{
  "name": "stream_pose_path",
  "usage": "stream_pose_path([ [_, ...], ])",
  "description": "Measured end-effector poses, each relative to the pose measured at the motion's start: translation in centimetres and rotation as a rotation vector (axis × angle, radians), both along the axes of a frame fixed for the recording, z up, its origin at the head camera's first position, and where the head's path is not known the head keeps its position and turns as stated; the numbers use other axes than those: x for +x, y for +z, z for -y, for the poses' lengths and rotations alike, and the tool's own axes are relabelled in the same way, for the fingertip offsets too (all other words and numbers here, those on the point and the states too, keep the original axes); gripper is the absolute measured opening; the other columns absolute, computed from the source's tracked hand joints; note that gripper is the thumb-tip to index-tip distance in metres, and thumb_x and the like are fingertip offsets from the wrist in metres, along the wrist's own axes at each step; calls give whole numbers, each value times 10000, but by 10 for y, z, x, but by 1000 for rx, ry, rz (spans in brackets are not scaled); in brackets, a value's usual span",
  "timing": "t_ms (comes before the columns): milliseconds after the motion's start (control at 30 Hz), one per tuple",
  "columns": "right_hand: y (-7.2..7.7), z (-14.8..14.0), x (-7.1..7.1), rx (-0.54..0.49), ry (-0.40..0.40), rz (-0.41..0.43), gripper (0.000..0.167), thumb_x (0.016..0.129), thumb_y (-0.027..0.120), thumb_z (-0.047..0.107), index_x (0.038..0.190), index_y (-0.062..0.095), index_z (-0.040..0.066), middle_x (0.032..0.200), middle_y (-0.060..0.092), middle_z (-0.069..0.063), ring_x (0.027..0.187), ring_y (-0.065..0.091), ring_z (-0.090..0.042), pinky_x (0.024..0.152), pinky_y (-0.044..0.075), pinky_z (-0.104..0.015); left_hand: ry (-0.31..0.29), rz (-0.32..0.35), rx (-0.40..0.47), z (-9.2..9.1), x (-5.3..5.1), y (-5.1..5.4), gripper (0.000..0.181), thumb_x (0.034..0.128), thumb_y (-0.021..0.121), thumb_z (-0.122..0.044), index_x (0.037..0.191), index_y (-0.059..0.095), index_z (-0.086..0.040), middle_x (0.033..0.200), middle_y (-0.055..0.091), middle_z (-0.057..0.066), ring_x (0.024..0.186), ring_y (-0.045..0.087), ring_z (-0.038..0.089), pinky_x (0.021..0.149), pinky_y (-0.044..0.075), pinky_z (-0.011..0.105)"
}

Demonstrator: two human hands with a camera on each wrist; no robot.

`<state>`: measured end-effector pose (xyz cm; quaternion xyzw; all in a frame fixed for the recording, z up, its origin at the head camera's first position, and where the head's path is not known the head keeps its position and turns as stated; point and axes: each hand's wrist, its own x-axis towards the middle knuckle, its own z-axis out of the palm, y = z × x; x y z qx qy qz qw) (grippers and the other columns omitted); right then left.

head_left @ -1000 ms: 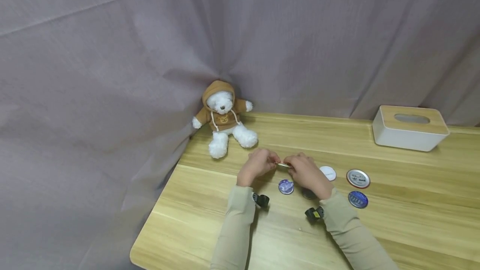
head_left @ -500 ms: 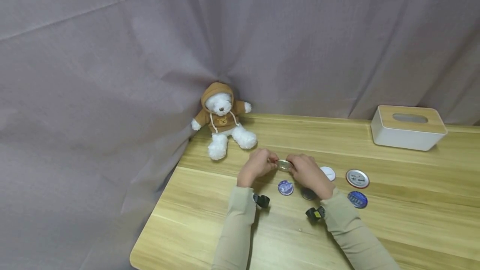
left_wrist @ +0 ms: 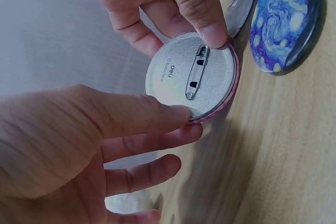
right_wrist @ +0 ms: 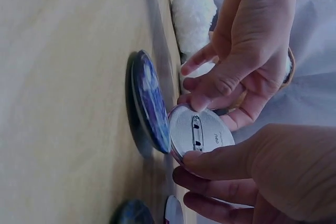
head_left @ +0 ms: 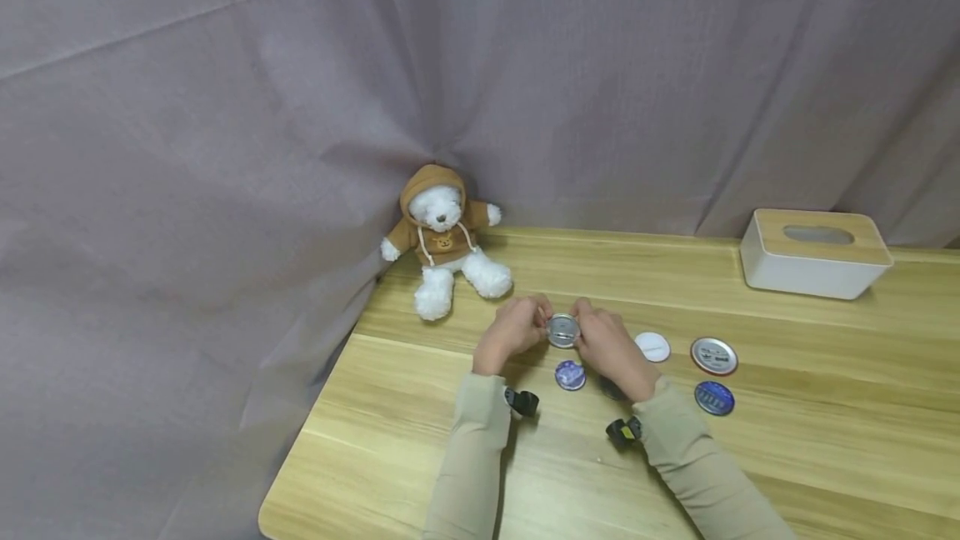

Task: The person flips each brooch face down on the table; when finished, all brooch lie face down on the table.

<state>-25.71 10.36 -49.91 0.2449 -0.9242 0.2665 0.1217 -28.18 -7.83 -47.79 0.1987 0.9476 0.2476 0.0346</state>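
A round pin-back button badge point(head_left: 562, 331) is held above the table between my two hands, its silver back and safety pin turned up towards me. My left hand point(head_left: 516, 330) pinches one edge between thumb and index finger; its other fingers point(left_wrist: 142, 176) are spread apart. At the opposite edge, my right hand point(head_left: 606, 344) pinches the rim with its thumb on the metal back. The pin lies along its clasp in the left wrist view. A pinkish rim shows, while the front face is hidden. Just below lies a blue swirl-painted badge point(left_wrist: 281, 24).
Right of my hands lie a white badge point(head_left: 653, 347), a silver-backed badge point(head_left: 714, 356) and a dark blue badge point(head_left: 715, 397). A dark badge point(head_left: 611, 388) is partly under my right wrist. A teddy bear point(head_left: 442, 232) sits behind; a tissue box point(head_left: 817, 257) stands at back right.
The held badge has tilted from nearly edge-on to showing its full silver back. Both hands stay on its rim, and the right hand has shifted slightly. The other badges lie as before.
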Motion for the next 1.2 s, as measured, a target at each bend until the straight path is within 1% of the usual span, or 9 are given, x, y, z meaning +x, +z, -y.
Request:
stream_pose_path([
  [100, -1, 2, 2, 23, -29, 3, 348, 729, 727, -83, 1027, 555, -35, 796, 636, -183, 746, 596, -373, 690, 478, -556, 20, 24, 2, 0, 0, -1, 215, 835, 794, -81, 1008, 684, -146, 908, 753, -33, 891, 667, 126, 867, 433, 369],
  [200, 1, 3, 4, 45, -62, 23, 344, 752, 754, -52, 1037, 562, -20, 895, 637, -207, 867, 578, -416, 752, 465, -588, 35, 26, -16, 0, 0, -2, 201, 838, 780, -89, 1009, 696, -152, 904, 737, -48, 895, 650, 136, 888, 427, 420],
  [300, 3, 4, 5, 67, -88, 54, 333, 771, 765, -25, 1045, 574, -15, 1017, 622, -238, 1001, 550, -462, 821, 445, -631, 50, 22, -42, -2, 0, -2, 183, 830, 780, -97, 988, 718, -162, 936, 698, -42, 972, 617, 179, 924, 418, 482],
  [367, 4, 4, 5, 90, -97, 86, 330, 795, 761, -3, 1073, 584, -23, 1080, 603, -260, 1075, 523, -487, 865, 425, -660, 56, 28, -53, -2, 1, -3, 183, 831, 783, -102, 998, 733, -158, 1001, 671, -4, 1031, 590, 225, 933, 407, 510],
  [433, 3, 4, 5, 104, -102, 113, 345, 812, 757, 17, 1113, 595, -37, 1140, 586, -282, 1135, 491, -506, 903, 398, -685, 62, 38, -66, -3, 2, -3, 207, 841, 786, -121, 1041, 743, -152, 1139, 653, 49, 1140, 551, 291, 961, 390, 551],
  [533, 2, 4, 5, 123, -104, 143, 374, 849, 724, 44, 1188, 601, -57, 1219, 555, -308, 1211, 440, -526, 945, 358, -710, 63, 44, -83, -3, 2, -3, 252, 850, 776, -135, 1100, 745, -132, 1275, 612, 103, 1207, 503, 355, 967, 377, 558],
  [900, 0, 4, 9, 175, -66, 212, 331, 935, 623, 52, 1237, 623, -84, 1285, 519, -317, 1264, 379, -547, 955, 321, -741, 73, 93, -121, -5, 2, -7, 230, 884, 747, -162, 1113, 755, -142, 1331, 573, 96, 1259, 446, 357, 989, 353, 546],
  [1033, 0, 4, 10, 177, -55, 217, 328, 950, 592, 53, 1246, 612, -89, 1310, 500, -335, 1268, 376, -556, 961, 315, -743, 71, 93, -135, -5, 0, -8, 243, 892, 743, -178, 1133, 751, -144, 1316, 582, 91, 1238, 456, 349, 972, 362, 531],
  [1200, 5, 2, 11, 149, -41, 202, 414, 953, 579, 53, 1328, 541, -120, 1320, 484, -348, 1277, 369, -570, 975, 303, -746, 93, 69, -133, -3, -1, -4, 277, 914, 714, -214, 1178, 737, -135, 1294, 599, 100, 1215, 474, 353, 964, 370, 547],
])
